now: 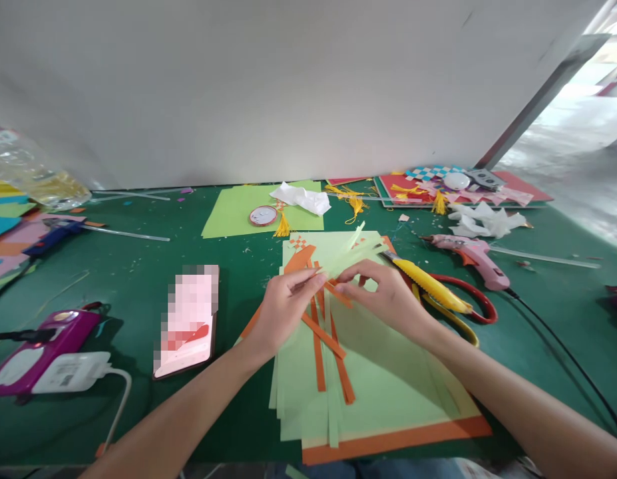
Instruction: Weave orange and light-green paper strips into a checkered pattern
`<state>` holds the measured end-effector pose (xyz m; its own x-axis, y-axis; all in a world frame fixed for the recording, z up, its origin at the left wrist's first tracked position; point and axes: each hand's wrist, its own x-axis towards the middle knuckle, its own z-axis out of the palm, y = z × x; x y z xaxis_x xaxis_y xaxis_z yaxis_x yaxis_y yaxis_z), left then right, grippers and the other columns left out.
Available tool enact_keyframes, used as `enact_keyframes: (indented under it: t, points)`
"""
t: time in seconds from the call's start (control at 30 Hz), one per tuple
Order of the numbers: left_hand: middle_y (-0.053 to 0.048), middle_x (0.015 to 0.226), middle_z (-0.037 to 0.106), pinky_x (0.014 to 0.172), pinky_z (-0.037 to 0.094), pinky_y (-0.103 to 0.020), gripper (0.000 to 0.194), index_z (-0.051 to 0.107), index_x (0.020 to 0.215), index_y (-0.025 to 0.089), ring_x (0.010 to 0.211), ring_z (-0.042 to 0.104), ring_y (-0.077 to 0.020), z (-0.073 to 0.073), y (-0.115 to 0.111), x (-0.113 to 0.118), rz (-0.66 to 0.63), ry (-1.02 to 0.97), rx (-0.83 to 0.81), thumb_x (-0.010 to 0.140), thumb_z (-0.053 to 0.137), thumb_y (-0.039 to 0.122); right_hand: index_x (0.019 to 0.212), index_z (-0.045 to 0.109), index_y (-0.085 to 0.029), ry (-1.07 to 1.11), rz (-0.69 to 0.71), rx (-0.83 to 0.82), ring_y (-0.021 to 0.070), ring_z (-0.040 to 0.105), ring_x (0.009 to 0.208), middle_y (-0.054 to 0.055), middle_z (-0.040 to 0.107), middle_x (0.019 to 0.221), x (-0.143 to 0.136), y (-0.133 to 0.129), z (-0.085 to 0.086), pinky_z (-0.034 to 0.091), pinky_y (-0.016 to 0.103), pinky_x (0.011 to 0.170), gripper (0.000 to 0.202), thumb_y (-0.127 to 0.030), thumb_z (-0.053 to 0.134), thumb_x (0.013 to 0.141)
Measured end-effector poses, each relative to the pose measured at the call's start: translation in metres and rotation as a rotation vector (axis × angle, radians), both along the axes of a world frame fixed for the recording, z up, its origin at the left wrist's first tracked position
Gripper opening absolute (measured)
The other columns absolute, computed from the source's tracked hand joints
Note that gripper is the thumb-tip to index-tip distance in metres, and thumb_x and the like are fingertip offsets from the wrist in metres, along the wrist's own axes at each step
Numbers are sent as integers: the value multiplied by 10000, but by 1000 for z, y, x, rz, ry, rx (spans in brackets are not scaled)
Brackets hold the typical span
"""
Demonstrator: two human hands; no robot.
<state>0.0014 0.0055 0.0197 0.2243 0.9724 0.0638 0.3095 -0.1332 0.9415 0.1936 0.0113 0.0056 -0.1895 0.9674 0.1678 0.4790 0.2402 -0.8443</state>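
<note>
Over a stack of pale green paper sheets (pixel 388 379), both hands meet at the ends of thin paper strips. My left hand (pixel 293 299) pinches orange and pale green strips between thumb and fingers. Opposite it, my right hand (pixel 383 293) is closed in a pinch on an orange paper strip (pixel 344 297); its fingertips partly hide the strip. Several loose orange strips (pixel 319 352) lie below the hands on the sheets, beside a long pale green strip (pixel 333 406). More light green strips (pixel 361 251) fan out just beyond the fingers.
Right of the sheets lie a yellow utility knife (pixel 432 285), red-handled scissors (pixel 488 303) and a pink glue gun (pixel 472 256) with its cord. A phone (pixel 188 319) and a purple power strip (pixel 48 352) lie left. Behind are yellow tassels (pixel 283 226) and a white wall (pixel 288 86).
</note>
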Motion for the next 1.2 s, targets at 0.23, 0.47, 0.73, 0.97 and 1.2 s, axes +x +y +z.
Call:
enact_keyframes:
  t: [0.23, 0.47, 0.73, 0.97, 1.2]
  points:
    - [-19, 751, 656, 671, 448, -277, 326, 728, 794, 168, 754, 564, -181, 0, 0, 2, -41, -86, -55, 901, 566, 430, 756, 715, -222, 83, 65, 18, 181, 641, 762, 19, 727, 805, -3, -5, 4, 473, 322, 743, 144, -314, 643, 840]
    - [-34, 732, 676, 738, 487, -331, 318, 750, 811, 166, 802, 611, -219, -5, 1, 3, -59, -196, -147, 864, 610, 447, 724, 731, -191, 40, 55, -64, 184, 639, 712, 27, 728, 743, -2, -4, 7, 478, 308, 686, 167, -322, 662, 800]
    - [-39, 716, 675, 778, 470, -347, 292, 751, 759, 176, 801, 610, -223, -8, 1, 3, -69, -294, -165, 850, 636, 428, 752, 730, -165, 85, 121, -183, 199, 651, 764, 42, 738, 761, -2, -1, 8, 490, 315, 724, 220, -345, 623, 819]
    - [-24, 658, 648, 723, 472, -344, 298, 728, 677, 187, 710, 597, -202, -8, 0, 4, -42, -341, -176, 820, 670, 443, 799, 748, -164, 70, 112, -143, 164, 601, 702, 37, 730, 791, -6, -4, 5, 466, 274, 660, 258, -408, 665, 792]
    - [-22, 658, 618, 728, 446, -343, 309, 724, 688, 185, 696, 552, -187, -9, 0, 5, -44, -317, -170, 822, 662, 456, 653, 697, -150, 62, 108, -116, 97, 409, 536, -27, 514, 531, -9, -8, 1, 373, 229, 544, 287, -361, 621, 832]
